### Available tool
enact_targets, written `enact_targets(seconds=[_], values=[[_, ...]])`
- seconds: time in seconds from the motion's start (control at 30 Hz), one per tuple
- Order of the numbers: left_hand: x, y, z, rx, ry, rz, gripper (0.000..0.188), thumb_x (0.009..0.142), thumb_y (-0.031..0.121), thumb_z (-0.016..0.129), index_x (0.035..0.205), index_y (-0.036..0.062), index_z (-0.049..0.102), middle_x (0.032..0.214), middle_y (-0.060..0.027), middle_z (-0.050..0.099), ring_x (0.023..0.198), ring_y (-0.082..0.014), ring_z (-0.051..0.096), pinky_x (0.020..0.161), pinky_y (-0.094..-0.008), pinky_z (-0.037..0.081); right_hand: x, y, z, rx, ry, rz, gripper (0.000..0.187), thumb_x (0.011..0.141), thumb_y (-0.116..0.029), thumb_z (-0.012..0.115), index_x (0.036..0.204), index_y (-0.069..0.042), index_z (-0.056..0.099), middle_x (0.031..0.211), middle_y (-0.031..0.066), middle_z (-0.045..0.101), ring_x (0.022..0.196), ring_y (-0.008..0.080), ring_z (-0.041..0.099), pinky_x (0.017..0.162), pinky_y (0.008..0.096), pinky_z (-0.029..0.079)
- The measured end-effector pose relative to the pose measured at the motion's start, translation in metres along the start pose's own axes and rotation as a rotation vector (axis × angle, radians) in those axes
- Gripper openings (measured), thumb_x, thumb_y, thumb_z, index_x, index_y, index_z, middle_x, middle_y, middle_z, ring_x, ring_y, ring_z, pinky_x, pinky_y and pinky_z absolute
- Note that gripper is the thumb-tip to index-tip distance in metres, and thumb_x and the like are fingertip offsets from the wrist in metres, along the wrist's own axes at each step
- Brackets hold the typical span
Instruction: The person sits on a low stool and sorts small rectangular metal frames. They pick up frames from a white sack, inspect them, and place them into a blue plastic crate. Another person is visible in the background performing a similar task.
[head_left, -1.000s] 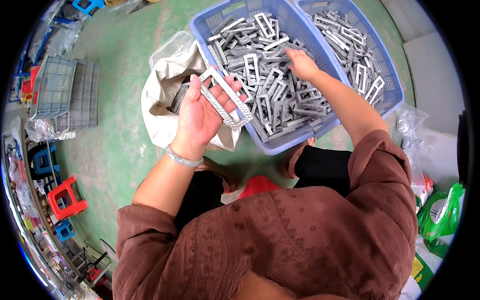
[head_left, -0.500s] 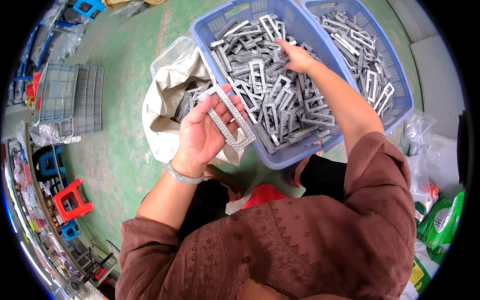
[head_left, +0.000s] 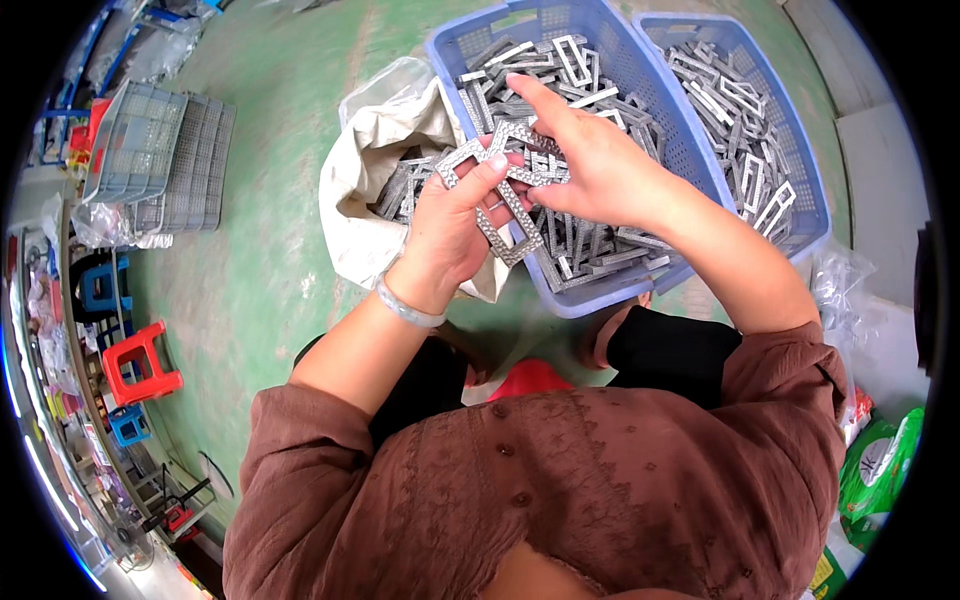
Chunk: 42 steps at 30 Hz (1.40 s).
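My left hand is closed on a rectangular silver frame with a hammered-looking surface, the thumb lying across it. A bracelet circles that wrist. My right hand grips a second silver frame of the same kind, its index finger stretched out. This second frame crosses the far part of the first, just beyond my left thumb. Both hands are above the near side of a blue plastic basket heaped with similar frames. My right fingers partly hide the second frame.
Left of the basket stands an open white sack with more frames inside. Another blue basket of frames is at the right. Grey crates and a red stool stand on the green floor at left. Green packages lie at right.
My right hand has come out of the basket toward my left hand, bringing a second frame against the first. My left hand still holds its frame. The whole view has shifted slightly.
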<state>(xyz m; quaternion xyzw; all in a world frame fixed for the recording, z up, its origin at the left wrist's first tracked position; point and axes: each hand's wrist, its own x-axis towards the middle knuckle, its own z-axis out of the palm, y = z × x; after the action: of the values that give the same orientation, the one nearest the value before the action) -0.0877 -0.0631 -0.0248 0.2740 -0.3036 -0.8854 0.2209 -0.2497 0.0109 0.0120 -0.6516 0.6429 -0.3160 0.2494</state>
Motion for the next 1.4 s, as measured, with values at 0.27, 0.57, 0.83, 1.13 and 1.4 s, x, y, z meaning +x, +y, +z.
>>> enact_targets(seconds=[0.27,0.57,0.83,1.13,1.4], values=[[-0.005,0.015,-0.021,-0.109,-0.096,0.060,0.026,0.086,0.020,0.052,0.101,-0.0014,0.053,0.087,-0.0137,0.059,0.081,-0.0249,0.058,0.079,-0.0376,0.048,-0.020,0.012,-0.019,0.714,-0.025,0.175,0.073,0.080,-0.007,0.060,0.137,-0.007,0.015,0.108,0.0118,0.056,0.084,0.0151,0.057,0.077,0.0274,0.046],[-0.007,0.020,-0.013,-0.166,-0.064,0.089,0.030,0.087,0.021,0.052,0.112,0.0050,0.047,0.103,-0.0067,0.055,0.097,-0.0198,0.053,0.085,-0.0391,0.046,-0.022,0.006,0.007,0.886,0.160,0.058,0.063,0.081,0.000,0.054,0.134,-0.002,0.021,0.098,0.0109,0.060,0.079,0.0134,0.058,0.069,0.0256,0.047],[-0.006,0.017,-0.017,-0.338,-0.135,0.067,0.026,0.086,0.015,0.045,0.106,-0.0007,0.049,0.108,-0.0156,0.054,0.106,-0.0281,0.050,0.096,-0.0493,0.036,-0.024,0.007,0.016,-0.108,0.443,-0.313,0.074,0.064,0.011,0.053,0.132,-0.002,0.027,0.098,0.0107,0.062,0.087,0.0307,0.058,0.075,0.0326,0.048],[-0.006,0.022,-0.010,-0.336,-0.165,0.102,0.033,0.082,0.015,0.050,0.109,-0.0031,0.048,0.104,-0.0142,0.056,0.100,-0.0257,0.053,0.092,-0.0421,0.039,-0.020,0.010,0.017,-0.295,0.458,-0.522,0.081,0.058,0.016,0.052,0.132,0.003,0.023,0.102,0.0125,0.061,0.090,0.0314,0.056,0.079,0.0345,0.046],[-0.005,0.022,-0.011,-0.297,-0.182,0.167,0.039,0.078,0.003,0.053,0.115,0.0014,0.044,0.117,-0.0113,0.049,0.109,-0.0240,0.047,0.099,-0.0450,0.035,-0.020,0.007,0.021,-0.280,0.426,-0.575,0.087,0.055,0.018,0.054,0.133,0.003,0.020,0.104,0.0173,0.059,0.089,0.0326,0.056,0.080,0.0361,0.045]])
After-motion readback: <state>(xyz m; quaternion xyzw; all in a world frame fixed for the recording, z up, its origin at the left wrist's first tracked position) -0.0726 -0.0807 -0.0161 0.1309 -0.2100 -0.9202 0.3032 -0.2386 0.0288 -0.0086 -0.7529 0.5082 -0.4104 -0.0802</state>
